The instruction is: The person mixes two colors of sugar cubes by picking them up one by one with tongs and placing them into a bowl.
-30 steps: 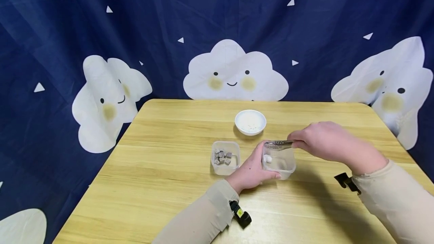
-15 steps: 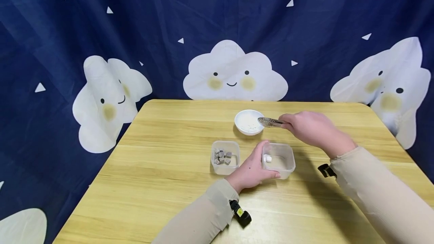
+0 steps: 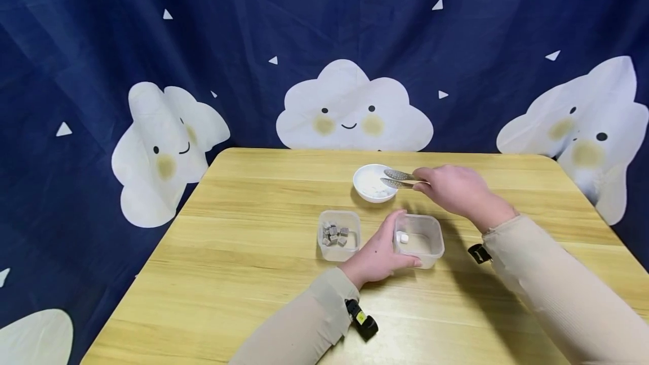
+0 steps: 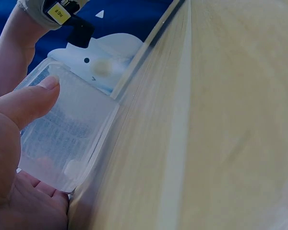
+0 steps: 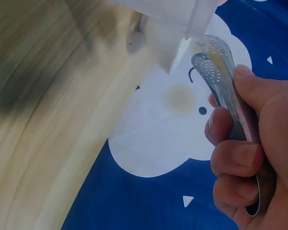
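Note:
My left hand point(image 3: 376, 257) grips a clear plastic container point(image 3: 428, 248) by its left side, thumb on the near wall, as the left wrist view also shows. One small white cube point(image 3: 404, 238) lies inside it at the left. In my right hand point(image 3: 453, 189) is a pair of metal tongs point(image 5: 237, 103) with perforated tips, fingers curled round the handle. The tips stand apart over the right side of a white bowl point(image 3: 359, 190), seemingly with nothing between them. Whitish pieces lie in the bowl, too small to make out.
A second clear container point(image 3: 355, 248) with several grey cubes point(image 3: 333, 234) stands left of my left hand on the wooden table point(image 3: 218, 275). Behind the table hangs a dark blue cloth point(image 3: 243, 27) with printed clouds.
My right hand has carried the tongs from above the clear container, up and left to the bowl, and the tips have spread apart. My left hand keeps its grip on the container.

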Demonstrator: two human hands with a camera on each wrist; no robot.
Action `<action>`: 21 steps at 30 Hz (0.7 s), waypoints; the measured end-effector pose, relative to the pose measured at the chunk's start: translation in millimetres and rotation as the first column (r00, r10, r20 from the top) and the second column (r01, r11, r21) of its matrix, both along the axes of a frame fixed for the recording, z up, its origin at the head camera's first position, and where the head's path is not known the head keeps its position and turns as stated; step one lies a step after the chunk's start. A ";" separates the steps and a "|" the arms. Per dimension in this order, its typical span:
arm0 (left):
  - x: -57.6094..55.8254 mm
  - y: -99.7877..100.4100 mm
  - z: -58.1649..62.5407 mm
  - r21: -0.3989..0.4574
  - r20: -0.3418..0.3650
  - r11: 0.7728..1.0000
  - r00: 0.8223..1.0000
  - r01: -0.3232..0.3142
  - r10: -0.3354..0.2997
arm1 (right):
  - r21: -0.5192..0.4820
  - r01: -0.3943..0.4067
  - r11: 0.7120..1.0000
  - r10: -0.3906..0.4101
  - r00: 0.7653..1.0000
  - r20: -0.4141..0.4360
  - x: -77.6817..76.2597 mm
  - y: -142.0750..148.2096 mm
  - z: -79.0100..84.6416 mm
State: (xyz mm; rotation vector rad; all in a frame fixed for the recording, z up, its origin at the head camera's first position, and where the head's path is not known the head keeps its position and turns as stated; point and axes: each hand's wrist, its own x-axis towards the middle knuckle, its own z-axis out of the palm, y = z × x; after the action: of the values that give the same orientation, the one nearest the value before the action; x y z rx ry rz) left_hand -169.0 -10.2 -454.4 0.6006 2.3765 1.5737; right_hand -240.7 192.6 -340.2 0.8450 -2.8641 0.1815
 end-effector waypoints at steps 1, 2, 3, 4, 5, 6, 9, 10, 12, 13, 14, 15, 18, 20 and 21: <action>0.0 0.0 -0.1 0.000 0.000 1.000 1.000 0.000 0.000 | -0.004 -0.001 1.000 0.001 1.000 0.000 1.5 0.3 1.4; 0.0 0.0 -0.2 0.001 0.000 1.000 1.000 0.000 0.000 | -0.009 -0.006 1.000 0.006 1.000 -0.002 3.0 0.7 2.9; 0.0 0.1 -0.3 0.002 0.001 1.000 1.000 0.000 0.000 | -0.014 -0.010 1.000 0.010 1.000 -0.006 5.0 1.4 4.7; 0.1 0.0 -0.3 0.003 0.001 1.000 1.000 0.000 0.000 | -0.016 -0.013 1.000 0.013 1.000 -0.010 7.4 2.5 6.8; 0.0 0.0 -0.2 0.006 0.002 1.000 1.000 -0.001 0.001 | -0.017 -0.014 1.000 0.014 1.000 -0.011 9.9 3.8 8.8; -0.1 0.0 -0.3 0.010 0.004 1.000 1.000 -0.001 0.001 | -0.018 -0.016 1.000 0.016 1.000 -0.010 12.6 5.5 10.8; -0.2 0.6 -0.3 0.012 0.002 1.000 1.000 0.000 0.000 | -0.011 -0.020 1.000 0.020 1.000 -0.003 22.2 13.7 16.6; -0.2 0.7 -0.3 0.010 0.002 1.000 1.000 0.000 0.000 | -0.007 -0.022 1.000 0.022 1.000 0.003 26.0 16.7 18.3; -0.3 0.9 -0.5 0.008 -0.001 1.000 1.000 0.004 -0.004 | 0.000 -0.033 0.999 0.033 0.999 0.018 33.5 22.9 21.2; -0.2 0.9 -0.5 0.003 -0.002 1.000 1.000 0.002 -0.002 | 0.005 -0.039 0.999 0.039 0.999 0.026 37.3 25.7 22.5; -0.2 0.8 -0.5 -0.002 -0.002 1.000 1.000 0.001 -0.001 | 0.010 -0.048 0.999 0.047 0.998 0.032 41.2 28.3 23.7; -0.4 0.8 -0.6 -0.003 0.000 1.000 1.000 0.001 -0.001 | 0.011 -0.059 0.998 0.059 0.997 0.040 44.8 30.3 25.1; -0.9 1.0 -0.5 0.000 0.012 1.000 1.000 -0.002 0.002 | 0.022 -0.081 0.997 0.079 0.994 0.069 55.8 34.6 29.8; -0.7 1.3 -0.3 -0.008 0.014 1.000 1.000 -0.010 0.010 | 0.036 -0.091 0.995 0.088 0.992 0.089 61.8 36.7 31.4; -0.6 1.5 -0.2 -0.009 0.017 1.000 1.000 -0.014 0.014 | 0.045 -0.095 0.994 0.090 0.991 0.100 64.3 37.7 31.6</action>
State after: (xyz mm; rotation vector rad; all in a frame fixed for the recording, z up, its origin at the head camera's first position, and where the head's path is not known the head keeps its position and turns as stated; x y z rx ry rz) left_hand -169.6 -8.8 -454.5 0.5682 2.3788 1.5670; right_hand -176.4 230.3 -308.6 1.0069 -2.9326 0.1668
